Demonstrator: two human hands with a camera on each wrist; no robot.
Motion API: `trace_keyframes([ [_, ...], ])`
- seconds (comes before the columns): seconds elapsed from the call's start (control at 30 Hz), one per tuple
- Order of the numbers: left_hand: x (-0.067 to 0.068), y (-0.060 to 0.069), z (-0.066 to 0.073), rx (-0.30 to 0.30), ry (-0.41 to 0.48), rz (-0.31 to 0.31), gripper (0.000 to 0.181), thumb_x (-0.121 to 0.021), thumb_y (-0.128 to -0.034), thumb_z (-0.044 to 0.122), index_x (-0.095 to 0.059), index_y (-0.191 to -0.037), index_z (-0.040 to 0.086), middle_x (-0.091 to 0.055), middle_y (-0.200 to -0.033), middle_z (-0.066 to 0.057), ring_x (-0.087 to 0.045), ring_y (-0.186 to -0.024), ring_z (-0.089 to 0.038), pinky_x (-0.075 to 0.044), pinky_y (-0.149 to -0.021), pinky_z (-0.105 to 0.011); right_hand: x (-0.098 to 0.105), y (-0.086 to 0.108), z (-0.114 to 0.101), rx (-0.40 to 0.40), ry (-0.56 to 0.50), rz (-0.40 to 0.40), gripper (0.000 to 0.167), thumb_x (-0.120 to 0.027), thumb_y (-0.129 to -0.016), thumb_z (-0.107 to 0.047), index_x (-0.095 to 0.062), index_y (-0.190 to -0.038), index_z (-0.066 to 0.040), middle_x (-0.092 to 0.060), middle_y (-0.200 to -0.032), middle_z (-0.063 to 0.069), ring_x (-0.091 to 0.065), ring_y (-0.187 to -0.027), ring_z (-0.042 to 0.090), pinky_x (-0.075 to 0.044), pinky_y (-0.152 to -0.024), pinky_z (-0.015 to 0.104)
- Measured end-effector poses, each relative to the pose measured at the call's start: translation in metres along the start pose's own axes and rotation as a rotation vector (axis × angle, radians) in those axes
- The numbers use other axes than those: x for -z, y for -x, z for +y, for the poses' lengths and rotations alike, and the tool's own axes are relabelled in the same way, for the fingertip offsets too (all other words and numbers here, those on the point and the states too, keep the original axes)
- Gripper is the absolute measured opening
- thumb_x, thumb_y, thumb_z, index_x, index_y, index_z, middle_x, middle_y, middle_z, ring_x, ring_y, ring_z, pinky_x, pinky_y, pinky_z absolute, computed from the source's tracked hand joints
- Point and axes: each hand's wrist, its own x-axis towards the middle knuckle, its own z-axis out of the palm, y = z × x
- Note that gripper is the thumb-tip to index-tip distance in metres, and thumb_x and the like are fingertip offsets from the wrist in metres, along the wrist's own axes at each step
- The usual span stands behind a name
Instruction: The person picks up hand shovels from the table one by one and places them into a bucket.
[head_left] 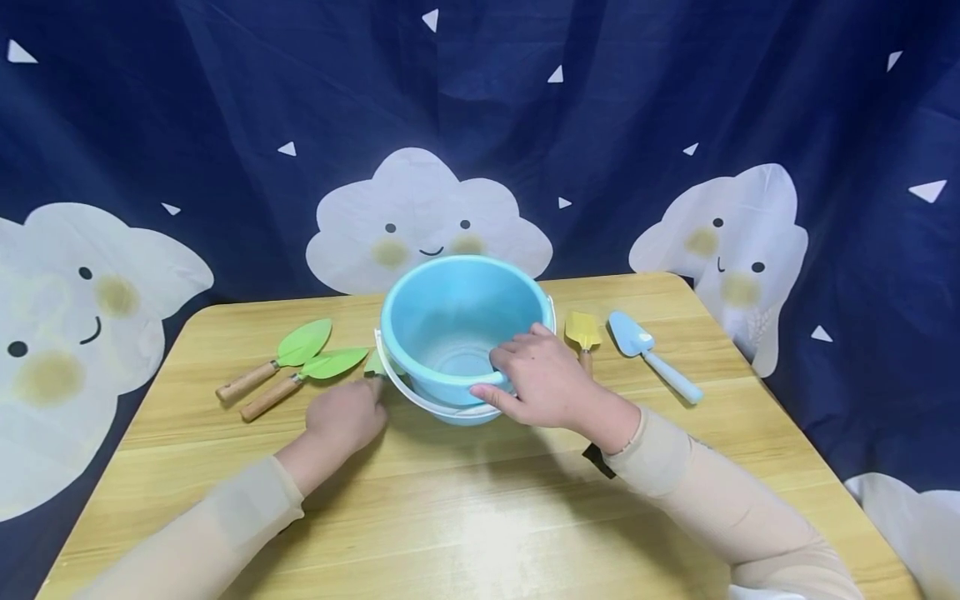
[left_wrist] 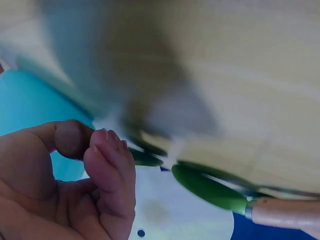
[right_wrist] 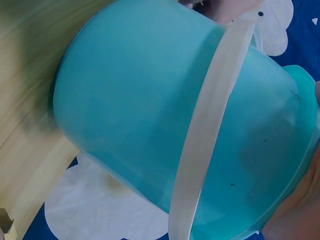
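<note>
A light blue bucket (head_left: 465, 325) with a white handle (head_left: 420, 403) stands at the middle of the table. My right hand (head_left: 551, 379) grips its near right rim, fingers over the inside and thumb outside. Left of the bucket, my left hand (head_left: 347, 414) pinches the rounded brown end of a wooden handle (left_wrist: 72, 139). A pale green garden tool (head_left: 377, 363) shows just beyond that hand, partly hidden by the bucket; its exact kind I cannot tell. Two green leaf-shaped trowels (head_left: 303, 342) with wooden handles lie to the left.
Right of the bucket lie a small yellow shovel (head_left: 582, 328) with a wooden handle and a light blue trowel (head_left: 660, 358). The wooden table (head_left: 465, 517) ends at a dark blue curtain (head_left: 495, 108) with white clouds.
</note>
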Motion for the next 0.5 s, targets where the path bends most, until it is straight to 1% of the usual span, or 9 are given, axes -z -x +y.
trace_keyframes([
  [0.07, 0.005, 0.002, -0.004, -0.016, -0.028, 0.008, 0.018, -0.057, -0.0931, 0.022, -0.059, -0.104, 0.009, -0.059, -0.081, -0.014, -0.057, -0.064, -0.032, -0.043, -0.042, -0.042, 0.000, -0.001, 0.000, 0.005, 0.003, 0.004, 0.059, -0.032, -0.100, -0.066, -0.043, -0.068, -0.018, -0.038, -0.060, -0.009, -0.036, -0.057, 0.013, -0.027, -0.064, 0.033],
  [0.1, 0.008, 0.004, -0.006, -0.023, -0.032, 0.015, 0.016, -0.057, -0.0947, 0.023, -0.057, -0.101, 0.009, -0.056, -0.078, -0.012, -0.056, -0.062, -0.031, -0.043, -0.041, -0.041, 0.000, -0.001, 0.000, 0.007, 0.004, 0.005, 0.059, -0.032, -0.100, -0.066, -0.043, -0.068, -0.018, -0.038, -0.060, -0.009, -0.036, -0.057, 0.013, -0.027, -0.064, 0.033],
  [0.2, 0.017, 0.008, -0.010, -0.040, -0.050, 0.037, 0.016, -0.056, -0.0966, 0.025, -0.052, -0.094, 0.010, -0.051, -0.072, -0.010, -0.051, -0.055, -0.029, -0.042, -0.041, -0.039, 0.000, -0.001, 0.001, 0.009, 0.007, 0.007, 0.059, -0.032, -0.100, -0.066, -0.043, -0.068, -0.018, -0.038, -0.060, -0.009, -0.036, -0.057, 0.013, -0.027, -0.064, 0.033],
  [0.27, 0.022, 0.010, -0.011, -0.030, -0.034, 0.037, 0.017, -0.056, -0.0974, 0.024, -0.053, -0.093, 0.008, -0.052, -0.072, -0.011, -0.052, -0.055, -0.029, -0.044, -0.043, -0.040, 0.001, -0.001, 0.001, 0.008, 0.007, 0.010, 0.058, -0.032, -0.100, -0.066, -0.043, -0.068, -0.018, -0.038, -0.060, -0.009, -0.036, -0.057, 0.013, -0.027, -0.064, 0.033],
  [0.43, 0.033, 0.014, -0.013, 0.024, 0.004, 0.022, 0.025, -0.054, -0.0988, 0.024, -0.058, -0.092, 0.001, -0.058, -0.074, -0.015, -0.059, -0.062, -0.031, -0.049, -0.049, -0.044, 0.001, 0.000, 0.000, 0.004, 0.001, 0.010, 0.057, -0.034, -0.099, -0.065, -0.043, -0.068, -0.018, -0.038, -0.061, -0.009, -0.037, -0.058, 0.013, -0.028, -0.064, 0.033],
  [0.5, 0.036, 0.015, -0.014, 0.019, 0.000, 0.032, 0.027, -0.055, -0.0993, 0.025, -0.059, -0.091, 0.000, -0.058, -0.073, -0.014, -0.059, -0.061, -0.030, -0.049, -0.049, -0.044, 0.001, 0.000, 0.000, 0.002, 0.000, 0.009, 0.057, -0.035, -0.099, -0.065, -0.043, -0.068, -0.018, -0.038, -0.061, -0.009, -0.037, -0.058, 0.013, -0.028, -0.065, 0.033],
])
